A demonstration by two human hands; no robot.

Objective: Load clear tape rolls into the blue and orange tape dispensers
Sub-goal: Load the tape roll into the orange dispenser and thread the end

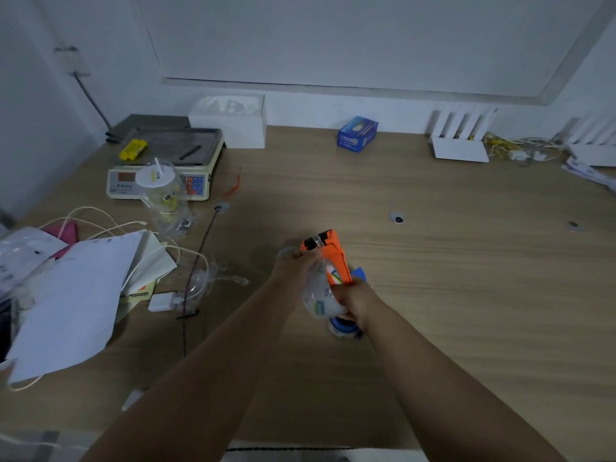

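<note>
An orange tape dispenser (335, 258) is held above the middle of the wooden desk (450, 261), its black toothed end pointing away from me. A clear tape roll (318, 296) sits against its left side. My right hand (355, 303) grips the dispenser's near end next to the roll. My left hand (295, 265) pinches the clear tape strip up near the black cutter. A blue tape dispenser (345, 328) lies on the desk just below my right hand, mostly hidden by it.
Left side: white papers (76, 295), white cables, a charger (160, 301), a plastic cup with straw (160, 191) and a weighing scale (166, 165). At the back stand a white box (233, 125), a small blue box (356, 133) and a white router (461, 141).
</note>
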